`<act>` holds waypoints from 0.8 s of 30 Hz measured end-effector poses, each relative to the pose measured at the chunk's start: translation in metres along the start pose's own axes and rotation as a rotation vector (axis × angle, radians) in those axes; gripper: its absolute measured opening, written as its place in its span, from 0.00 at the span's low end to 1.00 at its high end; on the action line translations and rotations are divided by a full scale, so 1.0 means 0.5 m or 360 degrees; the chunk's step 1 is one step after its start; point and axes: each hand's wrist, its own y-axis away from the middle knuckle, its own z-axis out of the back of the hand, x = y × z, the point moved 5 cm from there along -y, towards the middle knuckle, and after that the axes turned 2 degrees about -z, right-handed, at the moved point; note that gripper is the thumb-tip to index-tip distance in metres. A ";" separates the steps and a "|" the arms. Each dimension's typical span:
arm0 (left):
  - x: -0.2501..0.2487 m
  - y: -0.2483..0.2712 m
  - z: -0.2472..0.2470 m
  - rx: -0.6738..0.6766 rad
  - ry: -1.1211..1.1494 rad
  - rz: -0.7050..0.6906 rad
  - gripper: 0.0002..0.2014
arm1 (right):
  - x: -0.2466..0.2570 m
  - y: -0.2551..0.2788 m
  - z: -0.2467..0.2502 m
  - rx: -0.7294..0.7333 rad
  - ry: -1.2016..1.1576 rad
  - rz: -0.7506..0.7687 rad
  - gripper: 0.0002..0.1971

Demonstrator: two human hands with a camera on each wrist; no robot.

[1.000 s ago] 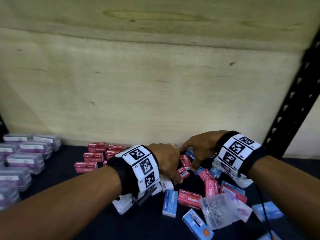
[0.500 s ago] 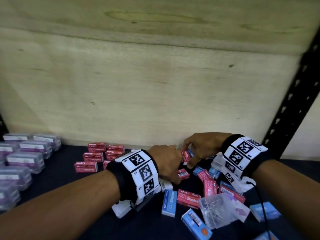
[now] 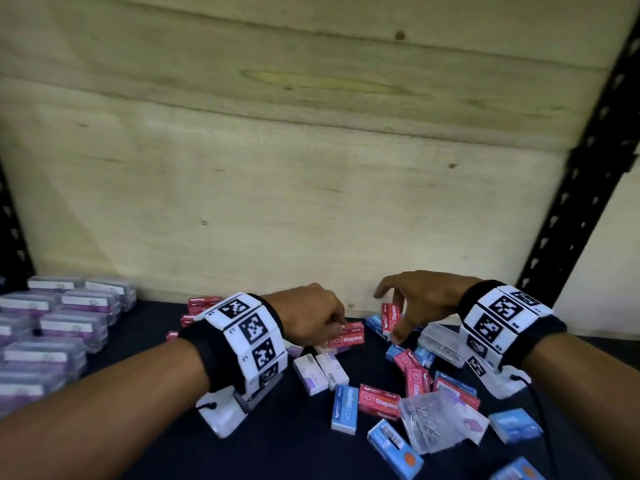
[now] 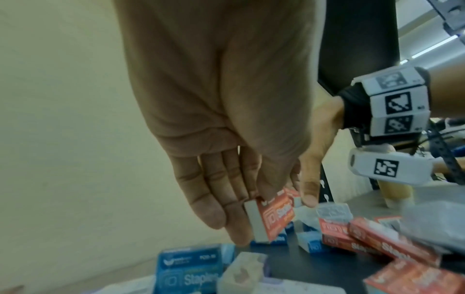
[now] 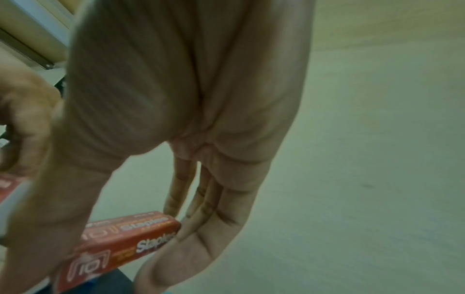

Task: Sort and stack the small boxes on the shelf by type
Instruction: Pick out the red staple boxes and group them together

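Small red, blue and white staple boxes lie mixed in a pile [image 3: 408, 386] on the dark shelf. My left hand [image 3: 334, 329] pinches one red staples box [image 3: 348, 337] lying flat just above the pile's left side; the left wrist view shows that box [image 4: 275, 217] between my thumb and fingers. To its right, my right hand [image 3: 389, 315] pinches another red box [image 3: 392, 320] held on end, seen in the right wrist view as a red box [image 5: 120, 238] between thumb and fingertips. Sorted red boxes [image 3: 202, 304] sit at the back, partly hidden by my left wrist.
Rows of clear cases with purple labels [image 3: 65, 320] fill the left of the shelf. Clear plastic cases of clips [image 3: 433, 424] lie among the pile at front right. A plywood back wall [image 3: 311, 202] closes the rear; a black perforated upright [image 3: 571, 209] stands at right.
My hands, which were close together over the pile, have drawn apart. Each now holds its own red box, and the right one has turned its box on end.
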 end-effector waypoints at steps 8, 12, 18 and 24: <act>0.100 0.162 0.039 0.0255 -0.0106 0.0273 0.14 | 0.146 0.027 0.005 -0.0057 -0.0015 0.0301 0.24; 0.164 0.258 0.020 0.0422 -0.0128 0.0513 0.10 | 0.262 0.026 -0.017 -0.0085 -0.0075 0.0488 0.17; 0.223 0.342 -0.002 0.0479 -0.0136 0.0704 0.09 | 0.396 0.024 -0.082 0.0226 -0.0227 0.0541 0.05; 0.237 0.361 -0.013 0.0418 -0.0165 0.0700 0.13 | 0.437 0.041 -0.091 0.0147 0.0199 0.0518 0.12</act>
